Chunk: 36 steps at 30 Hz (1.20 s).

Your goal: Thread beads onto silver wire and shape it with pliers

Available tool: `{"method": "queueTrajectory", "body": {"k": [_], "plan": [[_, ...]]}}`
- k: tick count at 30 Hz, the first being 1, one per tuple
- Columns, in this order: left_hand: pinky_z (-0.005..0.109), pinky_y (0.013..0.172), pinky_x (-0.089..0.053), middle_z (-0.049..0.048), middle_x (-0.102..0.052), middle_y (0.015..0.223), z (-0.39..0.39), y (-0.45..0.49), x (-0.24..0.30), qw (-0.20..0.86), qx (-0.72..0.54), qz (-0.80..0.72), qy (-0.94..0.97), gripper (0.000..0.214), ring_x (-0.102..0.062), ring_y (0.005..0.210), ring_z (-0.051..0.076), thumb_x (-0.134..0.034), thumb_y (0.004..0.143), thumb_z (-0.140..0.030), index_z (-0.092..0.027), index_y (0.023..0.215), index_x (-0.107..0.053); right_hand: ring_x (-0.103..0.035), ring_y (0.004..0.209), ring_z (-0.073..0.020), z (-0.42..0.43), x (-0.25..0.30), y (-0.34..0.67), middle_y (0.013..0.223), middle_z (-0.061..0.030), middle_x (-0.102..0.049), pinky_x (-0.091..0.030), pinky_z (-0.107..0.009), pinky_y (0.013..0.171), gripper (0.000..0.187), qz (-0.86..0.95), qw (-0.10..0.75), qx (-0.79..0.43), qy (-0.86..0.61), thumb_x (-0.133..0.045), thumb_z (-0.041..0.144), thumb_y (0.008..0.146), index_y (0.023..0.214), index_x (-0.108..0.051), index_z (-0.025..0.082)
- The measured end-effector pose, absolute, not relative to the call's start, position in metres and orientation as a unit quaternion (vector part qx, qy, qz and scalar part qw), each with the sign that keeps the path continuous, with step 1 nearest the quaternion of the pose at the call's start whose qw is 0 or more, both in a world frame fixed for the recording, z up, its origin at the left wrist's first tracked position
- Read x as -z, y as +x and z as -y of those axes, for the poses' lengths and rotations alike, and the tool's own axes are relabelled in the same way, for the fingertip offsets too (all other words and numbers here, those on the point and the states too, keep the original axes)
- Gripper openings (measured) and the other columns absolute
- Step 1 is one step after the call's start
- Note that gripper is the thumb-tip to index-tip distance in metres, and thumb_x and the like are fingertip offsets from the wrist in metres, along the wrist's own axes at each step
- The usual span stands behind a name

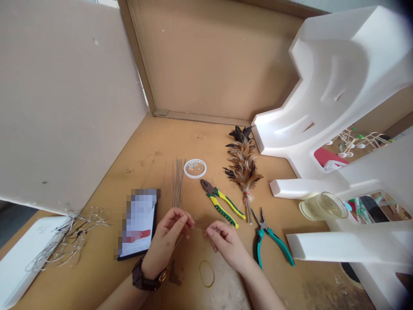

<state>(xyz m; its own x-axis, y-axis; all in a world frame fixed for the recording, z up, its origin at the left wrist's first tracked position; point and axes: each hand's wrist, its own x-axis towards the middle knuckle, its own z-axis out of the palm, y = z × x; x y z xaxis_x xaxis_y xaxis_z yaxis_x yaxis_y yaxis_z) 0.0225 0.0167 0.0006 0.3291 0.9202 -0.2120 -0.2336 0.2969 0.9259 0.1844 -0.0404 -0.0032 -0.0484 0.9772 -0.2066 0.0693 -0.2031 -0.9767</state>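
Observation:
A thin wire (200,228) spans the small gap between my two hands above the table. My left hand (168,232), with a dark wristwatch at the wrist, pinches it between thumb and fingers. The fingertips of my right hand (225,241) are closed on the wire's other side. Just beyond my left hand lies a bundle of straight thin wires (177,185). Behind the hands rests a round white-rimmed dish (195,177) with small pale beads in it. Yellow-green combination pliers (222,206) lie past my right hand. A yellow rubber band (207,274) is nearer me, below the hands.
A lit tablet or phone (138,226) lies left, near tangled wires (66,241) on a white box. To the right are a feather duster (244,168), teal needle-nose pliers (274,241), a glass of yellowish liquid (322,206) and a white plastic chair (342,64). Boards stand behind.

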Motion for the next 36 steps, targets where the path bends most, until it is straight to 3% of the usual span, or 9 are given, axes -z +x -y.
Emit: {"method": "queueTrajectory", "body": {"k": [5, 9, 15, 19, 23, 25, 28, 31, 36], "plan": [[0.029, 0.071, -0.043, -0.0030, -0.055, 0.062, -0.012, 0.027, -0.010, 0.773, -0.430, -0.309, 0.349, 0.008, -0.052, 0.065, 0.012, -0.051, 0.084, -0.023, -0.020, 0.078, -0.048, -0.033, 0.041, -0.0065, 0.039, 0.000, 0.182, 0.045, 0.0068, -0.038, -0.026, -0.021, 0.043, 0.038, 0.476, 0.408, -0.565, -0.536, -0.046, 0.047, 0.083, 0.064, -0.054, 0.015], [0.024, 0.057, -0.041, -0.0066, -0.040, 0.053, -0.014, 0.024, -0.018, 0.788, -0.480, -0.264, 0.281, 0.008, -0.040, 0.051, 0.007, -0.050, 0.085, -0.022, -0.020, 0.078, -0.048, -0.031, 0.037, -0.0059, 0.035, -0.005, 0.184, 0.040, 0.0072, -0.038, -0.023, -0.021, 0.041, 0.041, 0.449, 0.416, -0.592, -0.525, -0.049, 0.050, 0.080, 0.058, -0.053, 0.016], [0.017, 0.044, -0.031, -0.0064, -0.032, 0.054, -0.032, 0.002, -0.033, 0.758, -0.549, -0.262, 0.235, 0.010, -0.031, 0.047, 0.006, -0.055, 0.082, -0.019, -0.018, 0.074, -0.049, -0.027, 0.035, -0.0055, 0.019, -0.020, 0.215, 0.037, 0.0082, -0.036, -0.020, -0.022, 0.042, 0.035, 0.441, 0.431, -0.568, -0.545, -0.051, 0.041, 0.080, 0.055, -0.053, 0.016], [0.016, 0.042, -0.030, -0.0058, -0.030, 0.055, -0.043, -0.011, -0.038, 0.732, -0.586, -0.260, 0.231, 0.014, -0.030, 0.048, 0.006, -0.052, 0.084, -0.017, -0.016, 0.070, -0.047, -0.022, 0.035, -0.0061, -0.007, -0.039, 0.238, 0.036, 0.0094, -0.030, -0.016, -0.023, 0.041, 0.035, 0.443, 0.473, -0.484, -0.588, -0.049, 0.039, 0.080, 0.053, -0.050, 0.018], [0.017, 0.044, -0.032, -0.0058, -0.030, 0.055, -0.044, -0.011, -0.036, 0.738, -0.585, -0.259, 0.214, 0.015, -0.031, 0.048, 0.006, -0.053, 0.083, -0.017, -0.016, 0.070, -0.046, -0.031, 0.043, -0.0072, -0.049, -0.057, 0.236, 0.045, 0.0067, -0.037, -0.021, -0.023, 0.045, 0.031, 0.535, 0.406, -0.364, -0.645, -0.057, 0.038, 0.074, 0.053, -0.052, 0.016], [0.017, 0.044, -0.032, -0.0060, -0.031, 0.055, -0.042, -0.008, -0.035, 0.762, -0.563, -0.253, 0.197, 0.013, -0.031, 0.048, 0.005, -0.054, 0.082, -0.017, -0.017, 0.071, -0.047, -0.035, 0.046, -0.0080, -0.065, -0.059, 0.230, 0.050, 0.0066, -0.042, -0.025, -0.022, 0.047, 0.020, 0.547, 0.403, -0.348, -0.646, -0.062, 0.035, 0.069, 0.066, -0.058, 0.016], [0.016, 0.044, -0.033, -0.0062, -0.030, 0.056, -0.039, -0.006, -0.036, 0.789, -0.548, -0.225, 0.163, 0.013, -0.032, 0.047, 0.005, -0.053, 0.083, -0.016, -0.016, 0.071, -0.047, -0.039, 0.047, -0.0096, -0.064, -0.051, 0.226, 0.050, 0.0069, -0.045, -0.029, -0.023, 0.050, 0.031, 0.515, 0.423, -0.356, -0.654, -0.061, 0.035, 0.070, 0.093, -0.061, 0.014], [0.016, 0.043, -0.033, -0.0065, -0.030, 0.056, -0.039, -0.007, -0.038, 0.807, -0.541, -0.200, 0.129, 0.013, -0.034, 0.047, 0.004, -0.053, 0.082, -0.013, -0.015, 0.071, -0.047, -0.041, 0.049, -0.0096, -0.030, -0.039, 0.226, 0.056, 0.0018, -0.055, -0.029, -0.023, 0.050, 0.031, 0.469, 0.422, -0.448, -0.633, -0.057, 0.037, 0.075, 0.091, -0.065, 0.013], [0.017, 0.044, -0.035, -0.0067, -0.033, 0.054, -0.034, -0.003, -0.035, 0.815, -0.517, -0.218, 0.145, 0.011, -0.036, 0.047, 0.005, -0.053, 0.082, -0.014, -0.016, 0.072, -0.049, -0.026, 0.041, -0.0054, 0.026, -0.039, 0.207, 0.060, 0.0008, -0.059, -0.017, -0.022, 0.042, 0.034, 0.410, 0.423, -0.599, -0.542, -0.058, 0.040, 0.077, 0.102, -0.064, 0.017]]}}
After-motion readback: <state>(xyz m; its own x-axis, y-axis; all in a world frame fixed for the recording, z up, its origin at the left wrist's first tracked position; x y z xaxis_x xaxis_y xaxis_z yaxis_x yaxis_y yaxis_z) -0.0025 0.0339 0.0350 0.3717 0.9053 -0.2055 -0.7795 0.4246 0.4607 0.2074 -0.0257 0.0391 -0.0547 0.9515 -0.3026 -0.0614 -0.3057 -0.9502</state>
